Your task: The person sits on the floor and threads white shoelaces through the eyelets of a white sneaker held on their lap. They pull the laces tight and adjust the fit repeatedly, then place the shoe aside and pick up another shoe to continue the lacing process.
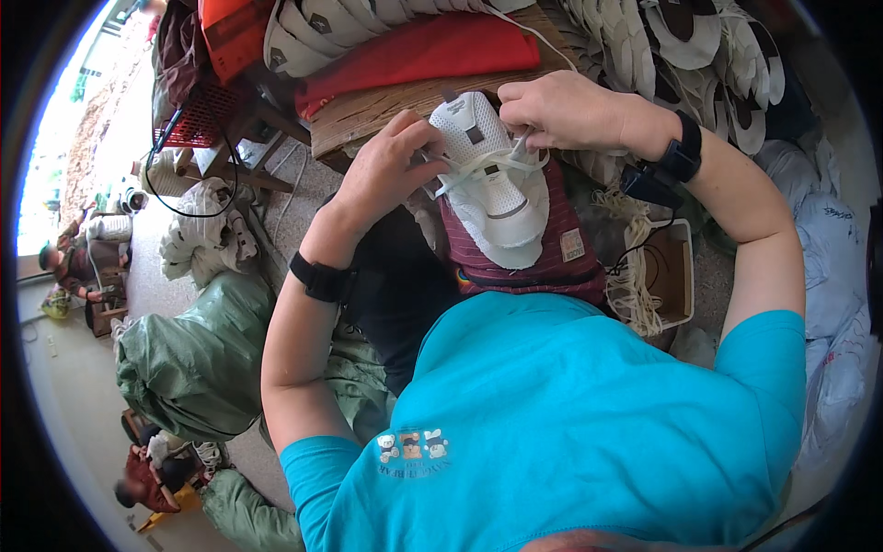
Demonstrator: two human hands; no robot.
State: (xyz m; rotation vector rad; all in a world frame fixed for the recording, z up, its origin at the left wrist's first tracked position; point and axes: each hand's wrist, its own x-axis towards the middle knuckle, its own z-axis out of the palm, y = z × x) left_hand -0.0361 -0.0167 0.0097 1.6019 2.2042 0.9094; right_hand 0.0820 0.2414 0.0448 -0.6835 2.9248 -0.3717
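A white shoe upper (501, 225) lies over my lap with its toe toward me and its perforated tongue (453, 118) pointing away. A white shoelace (497, 164) crosses loosely over its opening. On the left edge of the opening, my left hand (386, 166) is closed, thumb and fingers at the side flap. My right hand (575, 112) pinches the flap on the other side, close to the lace. The exact fingertip contact with lace or flap is partly hidden. Under the upper is a maroon striped cloth (570, 216).
Beyond my hands stands a wooden bench (368, 124) with a folded red cloth (432, 60) and a row of white uppers (336, 32). More uppers (681, 55) pile up at the far right. A bin (679, 276) holds laces (635, 285). Green sacks (198, 359) lie left; two people sit farther off.
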